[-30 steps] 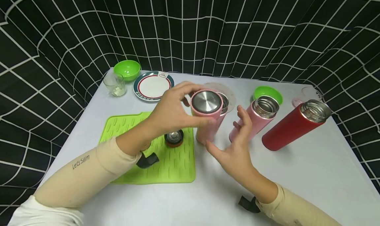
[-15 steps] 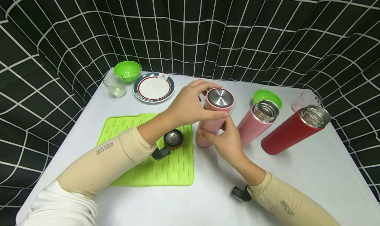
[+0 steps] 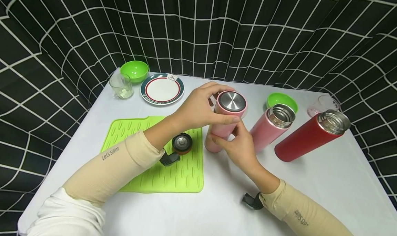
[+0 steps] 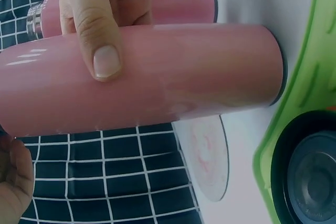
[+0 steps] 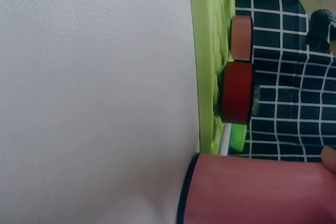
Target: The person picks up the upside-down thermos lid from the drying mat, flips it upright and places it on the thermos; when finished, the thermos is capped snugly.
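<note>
A pink thermos bottle (image 3: 214,144) stands on the table just right of the green mat, its dark base ring showing in both wrist views. On its top sits a pink lid (image 3: 232,101) with a brushed steel face. My left hand (image 3: 198,106) grips this lid, thumb along the near side and fingers round the far side. Lower down, my right hand (image 3: 238,148) holds the bottle's body, its thumb (image 4: 105,59) lying across it in the left wrist view. The bottle's mouth is hidden under the lid.
Right of my hands stand a lidless pink bottle (image 3: 266,129) and a lidless red bottle (image 3: 310,137). A red lid (image 5: 237,93) and a pink lid (image 5: 241,38) rest on the green mat (image 3: 189,174). Behind are green bowls (image 3: 134,70), a plate (image 3: 162,89) and glasses (image 3: 121,86).
My left hand has brought the pink lid right, over the bottle's uncovered mouth and onto it. My right hand, earlier spread beside the bottle, now holds its body. Little differs in the last half second.
</note>
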`<state>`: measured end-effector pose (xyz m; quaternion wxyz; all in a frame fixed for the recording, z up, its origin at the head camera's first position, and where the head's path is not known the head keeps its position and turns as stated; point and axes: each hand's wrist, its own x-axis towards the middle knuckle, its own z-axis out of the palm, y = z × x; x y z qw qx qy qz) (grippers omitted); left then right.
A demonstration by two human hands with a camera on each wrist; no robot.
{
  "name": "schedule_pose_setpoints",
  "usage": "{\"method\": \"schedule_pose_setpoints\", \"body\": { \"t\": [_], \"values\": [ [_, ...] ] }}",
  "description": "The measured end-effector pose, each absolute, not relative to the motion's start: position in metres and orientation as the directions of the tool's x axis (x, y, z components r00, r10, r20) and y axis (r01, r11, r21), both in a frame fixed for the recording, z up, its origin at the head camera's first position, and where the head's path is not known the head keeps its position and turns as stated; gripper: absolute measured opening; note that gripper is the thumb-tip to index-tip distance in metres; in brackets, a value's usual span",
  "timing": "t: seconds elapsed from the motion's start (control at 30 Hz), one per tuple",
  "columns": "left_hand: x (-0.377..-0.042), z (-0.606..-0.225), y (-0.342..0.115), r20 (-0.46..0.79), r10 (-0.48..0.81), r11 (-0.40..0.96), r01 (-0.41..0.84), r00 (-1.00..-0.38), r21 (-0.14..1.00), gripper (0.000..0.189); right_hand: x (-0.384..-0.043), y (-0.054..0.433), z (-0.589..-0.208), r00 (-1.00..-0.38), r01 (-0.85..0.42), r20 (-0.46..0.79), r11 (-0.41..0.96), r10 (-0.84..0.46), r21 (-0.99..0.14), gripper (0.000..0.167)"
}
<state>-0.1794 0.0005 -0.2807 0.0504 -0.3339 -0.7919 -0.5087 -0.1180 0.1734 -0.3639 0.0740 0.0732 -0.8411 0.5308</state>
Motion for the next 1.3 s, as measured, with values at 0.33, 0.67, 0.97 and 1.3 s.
{"method": "schedule_pose_setpoints", "body": {
  "t": [0.33,0.67,0.97,1.3],
  "values": [
    [-0.181,-0.281,-0.002,0.458,0.476,0.250,0.614,-0.751,0.748,0.067,-0.122,0.178,-0.366,-0.959,-0.273,0.268,0.517,-0.087,-0.811,0.072],
    [-0.184,-0.282,-0.005,0.441,0.481,0.270,0.607,-0.758,0.748,0.068,-0.125,0.178,-0.365,-0.958,-0.278,0.269,0.521,-0.096,-0.807,0.070],
    [-0.185,-0.296,0.001,0.444,0.494,0.204,0.595,-0.748,0.777,0.066,-0.124,0.179,-0.366,-0.952,-0.297,0.292,0.499,-0.091,-0.814,0.071],
    [-0.182,-0.306,0.012,0.552,0.385,0.190,0.649,-0.740,0.737,0.064,-0.121,0.179,-0.369,-0.961,-0.266,0.266,0.512,-0.075,-0.817,0.070]
  ]
}}
